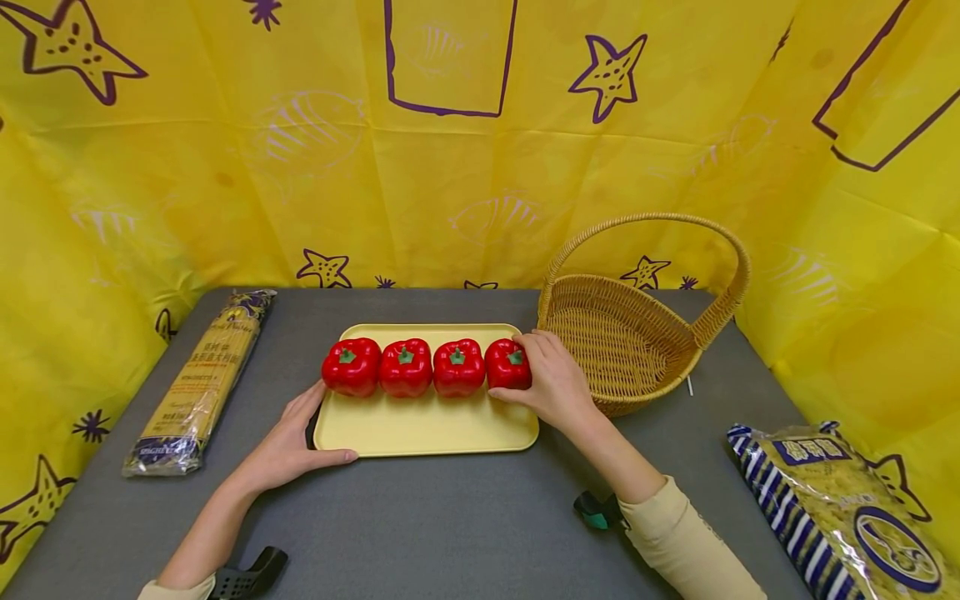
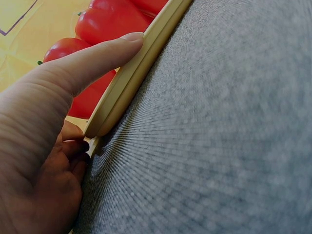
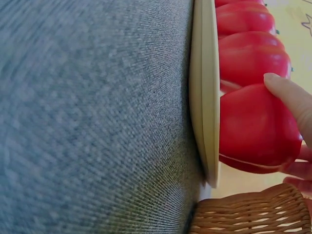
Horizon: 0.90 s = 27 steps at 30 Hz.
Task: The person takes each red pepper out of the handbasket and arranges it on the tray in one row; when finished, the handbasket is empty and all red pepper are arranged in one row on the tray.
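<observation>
Several red bell peppers with green stems, one of them the second from the left, sit in a row along the back half of a pale yellow tray. My right hand grips the rightmost bell pepper, thumb on its near side and fingers behind. That pepper is against its neighbour, at the tray's right end. At the opposite end, my left hand holds the tray's front left corner. Its thumb lies on the front rim, and the other fingers are at the left edge, partly hidden.
A wicker basket with a tall handle stands right of the tray, close by the right hand. A spaghetti packet lies at the left, and a blue-striped pasta bag at the front right. Yellow cloth hangs behind the grey table.
</observation>
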Available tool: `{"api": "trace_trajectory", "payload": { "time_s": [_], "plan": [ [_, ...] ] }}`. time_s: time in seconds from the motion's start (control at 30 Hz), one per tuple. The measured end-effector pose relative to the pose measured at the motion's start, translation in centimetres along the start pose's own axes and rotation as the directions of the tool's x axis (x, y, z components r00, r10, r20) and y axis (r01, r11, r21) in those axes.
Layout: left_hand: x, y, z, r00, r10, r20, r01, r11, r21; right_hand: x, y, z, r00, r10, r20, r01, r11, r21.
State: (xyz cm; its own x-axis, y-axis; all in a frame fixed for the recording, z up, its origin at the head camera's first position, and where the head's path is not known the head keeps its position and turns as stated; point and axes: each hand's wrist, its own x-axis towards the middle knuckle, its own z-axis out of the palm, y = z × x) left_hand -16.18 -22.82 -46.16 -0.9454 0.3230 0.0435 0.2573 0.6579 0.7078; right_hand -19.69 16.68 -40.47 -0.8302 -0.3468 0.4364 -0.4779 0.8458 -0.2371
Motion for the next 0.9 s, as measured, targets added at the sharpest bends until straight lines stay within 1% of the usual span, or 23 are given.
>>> {"api": "trace_trajectory", "payload": {
  "time_s": [0.3, 0.63, 0.83, 0.9],
  "plan": [
    [-0.04, -0.01, 0.02, 1.0, -0.003, 0.001, 0.003, 1.0, 0.006, 0.06, 0.12, 0.17, 1.0, -0.018, -0.007, 0.018, 1.0, -0.006],
    [-0.15, 0.05, -0.04, 1.0, -0.006, 0.001, 0.006, 1.0, 0.006, 0.17, 0.15, 0.14, 1.0, -0.026, 0.011, 0.026, 0.999, -0.031],
    [-0.15, 0.13, -0.06, 1.0, -0.004, 0.001, 0.004, 1.0, 0.004, 0.07, 0.1, 0.02, 1.0, -0.026, 0.004, 0.026, 0.999, -0.032],
    [-0.13, 0.15, -0.06, 1.0, 0.0, -0.004, 0.0, 1.0, 0.004, -0.02, 0.08, -0.09, 1.0, -0.013, 0.007, 0.013, 1.0, -0.023]
  ]
}}
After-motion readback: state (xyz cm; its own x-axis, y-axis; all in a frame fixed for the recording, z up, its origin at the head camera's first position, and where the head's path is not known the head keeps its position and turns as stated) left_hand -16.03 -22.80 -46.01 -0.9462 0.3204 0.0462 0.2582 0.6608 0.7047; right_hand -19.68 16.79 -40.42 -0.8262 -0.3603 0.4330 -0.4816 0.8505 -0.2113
